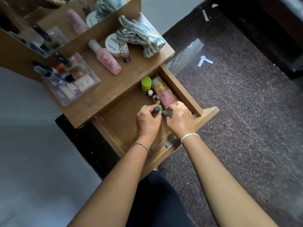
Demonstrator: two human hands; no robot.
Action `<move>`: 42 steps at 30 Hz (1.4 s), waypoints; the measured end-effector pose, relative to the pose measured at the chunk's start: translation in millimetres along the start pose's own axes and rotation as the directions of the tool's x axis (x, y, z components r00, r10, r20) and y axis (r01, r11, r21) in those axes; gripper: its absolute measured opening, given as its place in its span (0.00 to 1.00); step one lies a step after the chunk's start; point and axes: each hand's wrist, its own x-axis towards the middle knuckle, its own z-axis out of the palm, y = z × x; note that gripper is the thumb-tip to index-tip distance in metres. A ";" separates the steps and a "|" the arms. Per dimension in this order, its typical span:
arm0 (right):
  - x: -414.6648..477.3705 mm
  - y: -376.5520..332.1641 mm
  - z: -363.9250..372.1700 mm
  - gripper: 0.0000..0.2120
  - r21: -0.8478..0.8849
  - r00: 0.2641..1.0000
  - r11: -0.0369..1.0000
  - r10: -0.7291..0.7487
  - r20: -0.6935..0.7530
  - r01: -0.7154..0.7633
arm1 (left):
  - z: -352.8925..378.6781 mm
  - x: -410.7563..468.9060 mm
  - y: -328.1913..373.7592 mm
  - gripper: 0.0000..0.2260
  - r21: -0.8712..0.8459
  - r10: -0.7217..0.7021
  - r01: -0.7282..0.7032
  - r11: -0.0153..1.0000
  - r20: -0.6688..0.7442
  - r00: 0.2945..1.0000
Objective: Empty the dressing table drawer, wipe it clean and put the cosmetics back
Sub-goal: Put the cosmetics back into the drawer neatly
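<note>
Drawer: the drawer (121, 117) stands pulled open from the dressing table (105, 89), with both hands inside it towards the far right.
Left hand: the left hand (147, 122) pinches a dark-capped bottle (157, 109) between thumb and curled fingertips; the cap pokes out past the fingers, facing up.
Beside that bottle: a small green edge shows just to its right; it may be part of the same item, though the view is too blurred to say.
Right hand: the right hand (179, 119) has its fingers curled round a small glass bottle (167, 113), which lies on its side with one end protruding towards the left hand.
Gap between the two bottles: they are just beside each other, near touching.
Already in the drawer: a green cylinder (146, 84), a pink tube (165, 94) along the right wall, a white-capped bottle (150, 93) and a second dark-capped bottle (157, 97), all clustered just beyond the fingers.
Table top: a pink bottle (107, 58), a white jar (112, 44) and a clear vial (124, 52) stand close together.
Cloth: a striped cloth (139, 35) lies crumpled on the far right of the top.
Organiser: a clear organiser (70, 79) of small bottles sits on the left.
</note>
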 end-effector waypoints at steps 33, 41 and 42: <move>-13.1 -5.2 1.0 0.22 0.079 0.991 0.990 0.122 -0.048 -0.118 | -8.1 -8.1 -1.0 0.13 -0.165 -0.096 0.098 0.981 0.019 0.995; -32.1 -45.4 -32.8 0.32 0.041 0.987 0.999 0.041 -0.157 -0.035 | -62.4 -10.9 13.6 0.08 -0.249 -0.074 0.047 0.967 -0.101 0.992; -31.6 -54.0 -37.0 0.31 0.051 0.984 0.999 0.018 -0.179 -0.009 | -70.3 -10.1 18.5 0.08 -0.263 -0.067 0.031 0.964 -0.126 0.990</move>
